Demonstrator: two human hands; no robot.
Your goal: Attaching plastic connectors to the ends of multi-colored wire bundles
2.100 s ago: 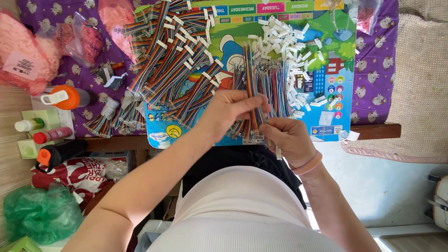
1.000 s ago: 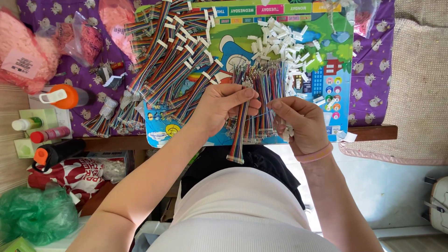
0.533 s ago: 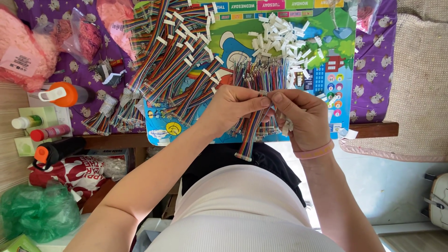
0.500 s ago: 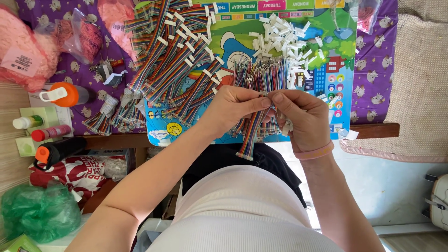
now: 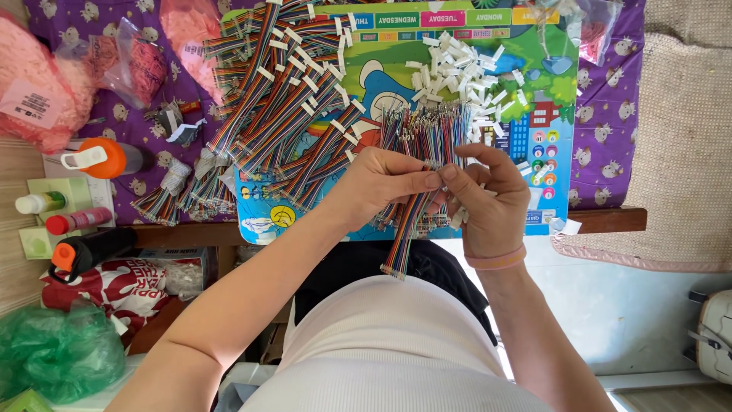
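Rainbow ribbon cable (image 5: pixel 408 229), one, pinched by left hand (image 5: pixel 379 183) and right hand (image 5: pixel 488 194) over the table's near edge (image 5: pixel 610 220); purple cloth (image 5: pixel 602 145) covers it.

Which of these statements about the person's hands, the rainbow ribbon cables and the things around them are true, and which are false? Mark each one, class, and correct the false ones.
1. Both hands meet on one rainbow ribbon cable. True.
2. The left hand lies flat on the table. False: it is raised, pinching the cable opposite the right hand.
3. Loose white connectors lie heaped on the colourful mat. True.
4. The held cable's lower end rests on the mat. False: it hangs below the table edge, over the person's lap.
5. The orange-capped bottle stands to the right of the mat. False: it lies to the left.
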